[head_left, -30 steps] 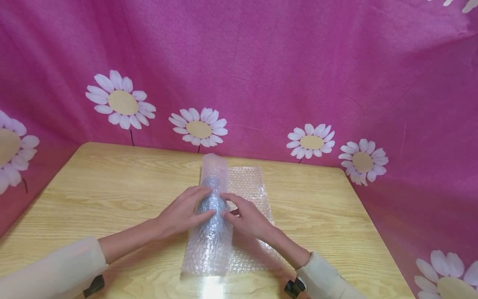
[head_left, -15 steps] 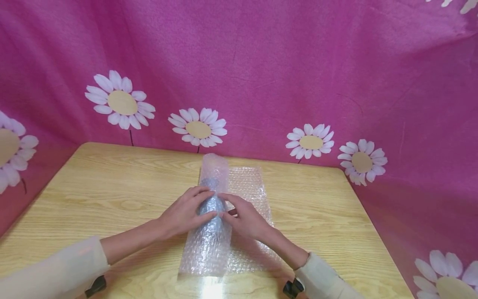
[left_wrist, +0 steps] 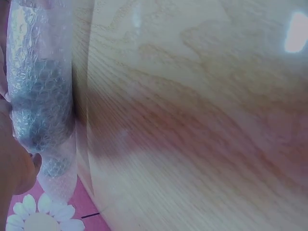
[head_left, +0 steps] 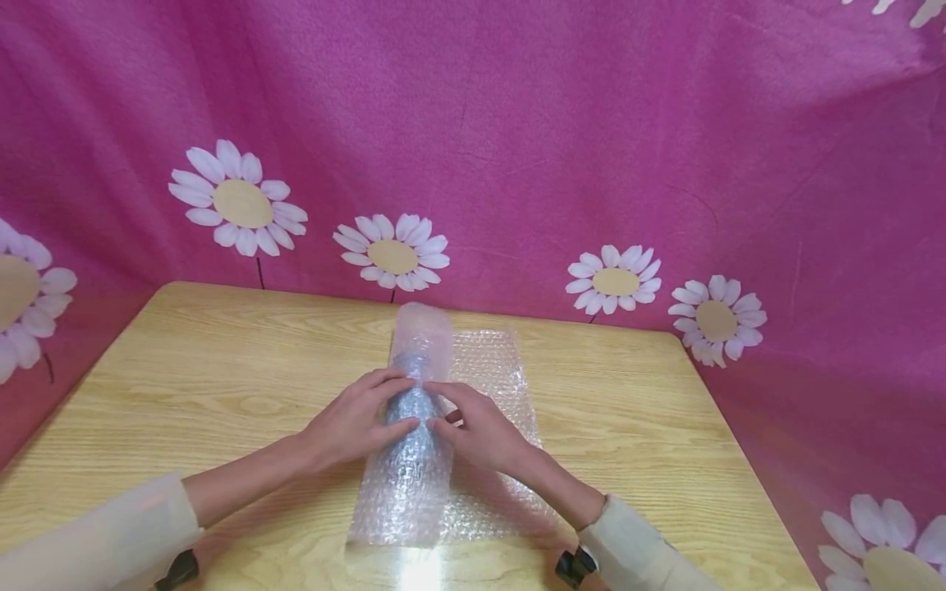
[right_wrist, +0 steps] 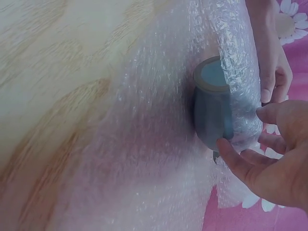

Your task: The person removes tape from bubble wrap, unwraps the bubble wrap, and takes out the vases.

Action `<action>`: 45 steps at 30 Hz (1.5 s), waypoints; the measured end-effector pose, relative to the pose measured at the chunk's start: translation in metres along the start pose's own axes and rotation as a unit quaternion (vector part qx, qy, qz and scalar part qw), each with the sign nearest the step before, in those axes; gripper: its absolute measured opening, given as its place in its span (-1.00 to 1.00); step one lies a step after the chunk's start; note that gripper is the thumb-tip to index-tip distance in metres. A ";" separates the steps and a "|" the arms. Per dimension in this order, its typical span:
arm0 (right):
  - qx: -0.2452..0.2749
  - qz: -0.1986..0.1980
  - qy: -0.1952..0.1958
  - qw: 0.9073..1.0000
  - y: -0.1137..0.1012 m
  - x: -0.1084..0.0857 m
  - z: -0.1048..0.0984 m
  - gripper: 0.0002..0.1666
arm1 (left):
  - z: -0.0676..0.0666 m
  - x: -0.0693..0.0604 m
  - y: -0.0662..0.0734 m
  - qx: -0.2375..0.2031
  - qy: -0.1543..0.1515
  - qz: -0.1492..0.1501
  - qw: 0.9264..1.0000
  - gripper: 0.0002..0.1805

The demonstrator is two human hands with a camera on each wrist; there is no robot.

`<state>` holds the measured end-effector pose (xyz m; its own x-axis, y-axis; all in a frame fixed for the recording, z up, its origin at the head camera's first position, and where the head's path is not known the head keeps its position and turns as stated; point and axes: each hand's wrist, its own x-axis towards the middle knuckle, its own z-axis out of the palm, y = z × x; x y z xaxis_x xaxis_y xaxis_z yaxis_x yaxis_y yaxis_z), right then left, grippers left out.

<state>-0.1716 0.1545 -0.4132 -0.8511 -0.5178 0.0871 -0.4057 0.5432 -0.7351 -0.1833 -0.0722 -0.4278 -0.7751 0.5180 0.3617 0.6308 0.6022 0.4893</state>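
Note:
A blue-grey ceramic vessel, vase-like with a brown-edged mouth, lies on its side, partly rolled in clear bubble wrap. Through the wrap it shows only as a bluish shape in the head view. My left hand holds the wrapped vessel from the left, its thumb and fingers curved over the top. From the right my right hand grips it, fingertips close to the left ones. One right fingertip touches the vessel's bare side in the right wrist view. Only part of the left hand shows in the left wrist view.
A flat length of bubble wrap extends to the right of the roll on the wooden table. A pink cloth with white flowers hangs behind the table. Light glares off the table's near edge.
The wrapped vessel has shifted slightly left, and both hands have moved left with it. Their hold looks much the same; the flat bubble wrap on the right stays in place.

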 end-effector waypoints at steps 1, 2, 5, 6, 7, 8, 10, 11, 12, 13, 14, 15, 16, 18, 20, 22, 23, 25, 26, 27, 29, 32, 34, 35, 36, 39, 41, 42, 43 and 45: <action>-0.003 -0.001 -0.001 1.000 -0.001 0.001 0.000 -0.37 | 0.000 -0.001 -0.001 -0.003 0.000 -0.002 1.000 -0.35; -0.007 -0.002 -0.002 1.000 -0.001 0.001 0.000 -0.37 | -0.001 -0.002 -0.001 -0.006 0.000 -0.004 1.000 -0.35; -0.015 0.000 -0.006 1.000 -0.003 0.003 0.000 -0.36 | -0.001 -0.004 -0.004 -0.012 0.000 -0.007 1.000 -0.36; -0.015 0.001 -0.007 1.000 -0.004 0.003 0.000 -0.36 | -0.001 -0.004 -0.004 -0.014 0.000 -0.008 1.000 -0.36; -0.016 0.002 -0.008 1.000 -0.004 0.004 0.000 -0.36 | -0.001 -0.005 -0.005 -0.016 0.000 -0.009 1.000 -0.36; -0.014 0.002 -0.009 1.000 -0.005 0.004 0.001 -0.36 | -0.002 -0.006 -0.006 -0.018 0.000 -0.010 1.000 -0.37; -0.009 0.001 -0.010 1.000 -0.006 0.005 0.001 -0.35 | -0.002 -0.007 -0.008 -0.026 0.001 -0.012 1.000 -0.37; -0.008 -0.001 -0.010 1.000 -0.007 0.006 0.001 -0.35 | -0.003 -0.008 -0.009 -0.030 0.001 -0.013 0.999 -0.37; -0.007 -0.002 -0.011 1.000 -0.007 0.006 0.001 -0.35 | -0.003 -0.009 -0.010 -0.034 0.001 -0.013 0.999 -0.37; -0.007 -0.003 -0.011 1.000 -0.008 0.007 0.001 -0.35 | -0.004 -0.010 -0.010 -0.037 0.001 -0.015 0.999 -0.37; -0.007 -0.005 -0.012 1.000 -0.009 0.007 0.002 -0.35 | -0.004 -0.011 -0.011 -0.039 0.001 -0.016 0.999 -0.38; -0.009 -0.005 -0.013 1.000 -0.009 0.008 0.002 -0.35 | -0.004 -0.012 -0.012 -0.043 0.002 -0.017 0.999 -0.38; -0.011 -0.006 -0.013 1.000 -0.010 0.009 0.002 -0.35 | -0.005 -0.013 -0.013 -0.045 0.001 -0.018 0.999 -0.38; -0.015 -0.008 -0.014 1.000 -0.011 0.009 0.003 -0.36 | -0.005 -0.015 -0.015 -0.051 0.002 -0.019 0.999 -0.39; -0.016 -0.011 -0.012 1.000 -0.011 0.009 0.003 -0.37 | -0.006 -0.016 -0.016 -0.058 0.001 -0.020 0.998 -0.40; -0.017 -0.012 -0.009 1.000 -0.011 0.009 0.004 -0.37 | -0.006 -0.018 -0.017 -0.063 0.001 -0.020 0.998 -0.41; -0.016 -0.013 -0.008 1.000 -0.011 0.009 0.005 -0.38 | -0.006 -0.018 -0.018 -0.063 0.002 -0.020 0.998 -0.41; -0.013 -0.012 -0.005 1.000 -0.010 0.008 0.006 -0.38 | -0.006 -0.019 -0.018 -0.062 0.001 -0.022 0.998 -0.41; -0.010 -0.010 -0.003 1.000 -0.010 0.007 0.006 -0.38 | -0.006 -0.019 -0.018 -0.061 0.000 -0.022 0.998 -0.41; -0.007 -0.009 -0.002 1.000 -0.009 0.007 0.007 -0.39 | -0.006 -0.020 -0.018 -0.059 0.000 -0.023 0.998 -0.41; 0.002 0.001 0.003 1.000 -0.009 0.005 0.008 -0.39 | -0.007 -0.020 -0.018 -0.056 -0.002 -0.025 0.998 -0.41; 0.018 0.020 0.010 1.000 -0.007 0.003 0.009 -0.40 | -0.008 -0.021 -0.017 -0.055 -0.003 -0.028 0.998 -0.40; 0.027 0.030 0.011 0.999 -0.006 0.002 0.010 -0.41 | -0.008 -0.021 -0.017 -0.053 -0.003 -0.029 0.998 -0.41; 0.029 0.032 0.011 0.999 -0.005 0.002 0.010 -0.41 | -0.008 -0.022 -0.017 -0.052 -0.002 -0.030 0.998 -0.41; 0.030 0.034 0.010 0.999 -0.005 0.002 0.011 -0.41 | -0.008 -0.022 -0.017 -0.052 -0.002 -0.030 0.998 -0.41; 0.025 0.034 0.007 0.999 -0.005 0.003 0.012 -0.42 | -0.009 -0.023 -0.018 -0.053 -0.001 -0.031 0.998 -0.41; 0.021 0.034 0.007 0.999 -0.006 0.004 0.012 -0.43 | -0.009 -0.023 -0.018 -0.054 -0.002 -0.032 0.998 -0.41; 0.020 0.034 0.008 0.999 -0.007 0.004 0.013 -0.43 | -0.009 -0.024 -0.019 -0.055 -0.003 -0.033 0.998 -0.41; 0.020 0.033 0.009 0.999 -0.007 0.005 0.013 -0.43 | -0.009 -0.024 -0.019 -0.056 -0.003 -0.034 0.998 -0.41; 0.023 0.032 0.012 0.999 -0.009 0.005 0.014 -0.42 | -0.010 -0.026 -0.019 -0.058 -0.005 -0.035 0.998 -0.41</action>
<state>-0.1677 0.1378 -0.4155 -0.8826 -0.4670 0.0548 -0.3353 0.5434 -0.7696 -0.1760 -0.1034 -0.4385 -0.8169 0.4833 0.3147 0.5655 0.5640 0.6017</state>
